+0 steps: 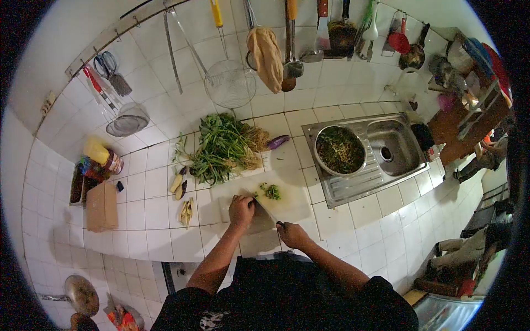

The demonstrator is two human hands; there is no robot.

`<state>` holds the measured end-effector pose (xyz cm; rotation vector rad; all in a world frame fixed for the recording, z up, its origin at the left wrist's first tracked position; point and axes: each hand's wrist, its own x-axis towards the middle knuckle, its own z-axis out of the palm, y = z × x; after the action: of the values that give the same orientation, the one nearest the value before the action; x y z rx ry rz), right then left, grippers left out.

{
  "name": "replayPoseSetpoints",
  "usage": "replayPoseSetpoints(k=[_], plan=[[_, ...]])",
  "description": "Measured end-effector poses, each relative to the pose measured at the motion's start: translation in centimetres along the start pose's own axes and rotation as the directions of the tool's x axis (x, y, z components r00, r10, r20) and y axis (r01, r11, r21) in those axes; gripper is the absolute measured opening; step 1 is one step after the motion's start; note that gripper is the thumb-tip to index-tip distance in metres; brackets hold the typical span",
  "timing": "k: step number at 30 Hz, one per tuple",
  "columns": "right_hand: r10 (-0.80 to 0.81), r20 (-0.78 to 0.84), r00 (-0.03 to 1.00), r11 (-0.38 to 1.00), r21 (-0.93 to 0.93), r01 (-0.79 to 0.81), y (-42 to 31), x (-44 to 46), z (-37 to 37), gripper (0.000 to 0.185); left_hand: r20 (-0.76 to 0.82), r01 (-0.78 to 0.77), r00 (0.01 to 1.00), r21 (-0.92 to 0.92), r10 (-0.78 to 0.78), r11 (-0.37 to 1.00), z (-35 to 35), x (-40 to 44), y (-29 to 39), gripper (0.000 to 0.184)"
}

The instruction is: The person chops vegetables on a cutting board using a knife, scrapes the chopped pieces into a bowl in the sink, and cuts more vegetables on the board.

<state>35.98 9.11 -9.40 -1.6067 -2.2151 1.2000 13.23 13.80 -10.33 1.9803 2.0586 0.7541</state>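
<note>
My right hand (294,235) is wrapped round the dark handle of a knife (267,211), whose blade slants up and left across a white cutting board (301,198). Just left of the blade's tip, my left hand (241,212) rests on the board with its fingers curled. Something dark shows at its fingertips, but I cannot make out what it is. Chopped green pieces (270,191) lie on the board beyond the blade. Behind the board spreads a big heap of leafy greens (221,146) with pale roots. A purple eggplant (278,142) is to its right.
At right, a metal bowl (361,165) of cut greens stands on the sink's drainboard (337,193), beside the basin (389,144). Pale, dark-tipped vegetables (178,181) and yellowish strips (186,212) lie left. A cardboard box (102,207) stands far left. Utensils, including a wire skimmer (231,83), hang above.
</note>
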Motion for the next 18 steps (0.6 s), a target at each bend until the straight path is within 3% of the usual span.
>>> replayPoseSetpoints(k=[2, 5, 8, 10, 11, 13, 16, 18], plan=[[0.075, 0.058, 0.995, 0.997, 0.006, -0.076, 0.0, 0.2, -0.4, 0.054, 0.014, -0.008, 1.0, 0.024, 0.008, 1.0, 0.1, 0.1, -0.5, 0.017], [0.143, 0.118, 0.983, 0.99, -0.003, -0.144, -1.0, -1.3, -2.0, 0.054, -0.11, 0.055, 0.992, -0.023, -0.057, 0.998, -0.4, 0.0, -1.1, 0.015], [0.033, 0.056, 0.998, 0.996, 0.076, -0.037, -0.3, -2.6, -1.6, 0.054, -0.178, 0.1, 0.977, -0.105, -0.118, 0.989, -1.2, 0.7, -1.1, 0.013], [0.093, 0.062, 0.994, 0.987, 0.128, -0.1, -0.2, -3.1, -1.6, 0.056, -0.231, 0.074, 0.968, -0.101, -0.096, 0.992, 1.9, 2.0, -3.2, 0.01], [0.083, 0.033, 0.996, 0.983, 0.163, -0.088, 0.3, -3.2, -1.4, 0.055, -0.183, 0.109, 0.965, -0.361, -0.185, 0.926, 3.8, 2.5, -4.1, 0.01], [0.089, -0.006, 0.996, 0.97, 0.225, -0.086, 0.2, -3.5, -1.5, 0.056, -0.085, 0.062, 0.993, -0.18, -0.079, 0.982, 1.1, 2.6, -0.6, 0.01], [0.103, -0.038, 0.994, 0.963, 0.254, -0.09, -1.1, -3.7, -3.5, 0.056, -0.049, -0.025, 0.999, -0.071, 0.021, 0.997, 1.7, 2.2, 0.2, 0.014], [0.076, -0.081, 0.994, 0.957, 0.285, -0.051, -0.9, -3.6, -3.8, 0.056, -0.007, -0.01, 1.0, -0.091, 0.01, 0.996, 1.6, 2.0, 0.4, 0.018]])
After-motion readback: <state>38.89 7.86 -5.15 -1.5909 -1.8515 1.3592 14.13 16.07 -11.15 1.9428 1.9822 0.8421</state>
